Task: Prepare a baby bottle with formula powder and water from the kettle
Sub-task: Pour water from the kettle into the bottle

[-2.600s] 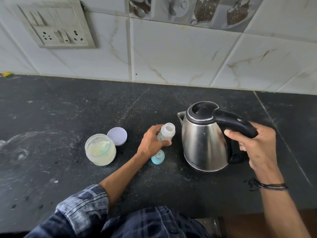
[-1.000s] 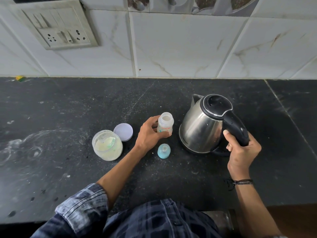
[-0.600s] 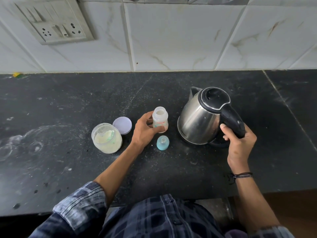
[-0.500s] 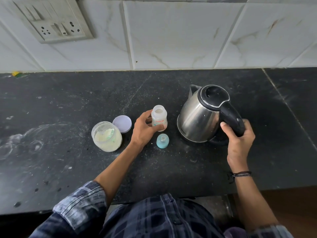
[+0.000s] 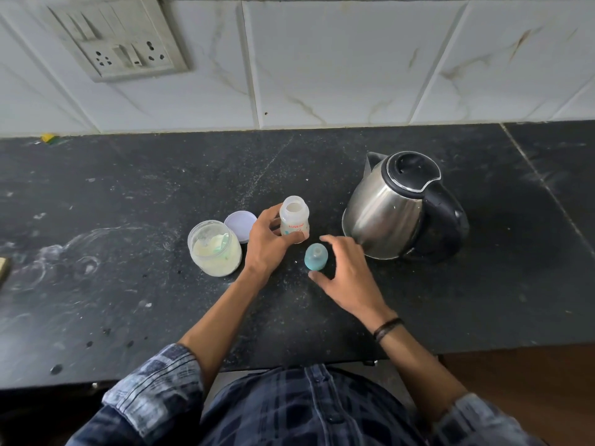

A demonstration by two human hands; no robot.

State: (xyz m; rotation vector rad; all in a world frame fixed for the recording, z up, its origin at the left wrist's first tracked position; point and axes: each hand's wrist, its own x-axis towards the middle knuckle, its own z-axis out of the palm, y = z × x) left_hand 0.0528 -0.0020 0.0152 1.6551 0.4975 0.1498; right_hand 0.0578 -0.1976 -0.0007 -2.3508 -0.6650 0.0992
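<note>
A small clear baby bottle (image 5: 293,218) stands uncapped on the black counter (image 5: 128,268), and my left hand (image 5: 267,246) grips its lower body. Just right of it lies the teal teat cap (image 5: 315,257). My right hand (image 5: 346,278) hovers beside that cap with fingers spread, thumb and forefinger on either side of it, not touching it as far as I can see. The steel kettle (image 5: 383,210) with black lid and handle sits on the counter to the right, free of both hands. An open jar of pale formula powder (image 5: 214,247) stands left of the bottle.
The jar's white lid (image 5: 240,224) lies behind the jar. A tiled wall with a switch and socket panel (image 5: 119,43) rises behind the counter. The counter's front edge runs close to my body. A small yellow-green object (image 5: 50,137) lies at the far left by the wall.
My right hand has let go of the kettle handle and moved left to the teal cap. The kettle now stands on the counter. My left hand still holds the bottle.
</note>
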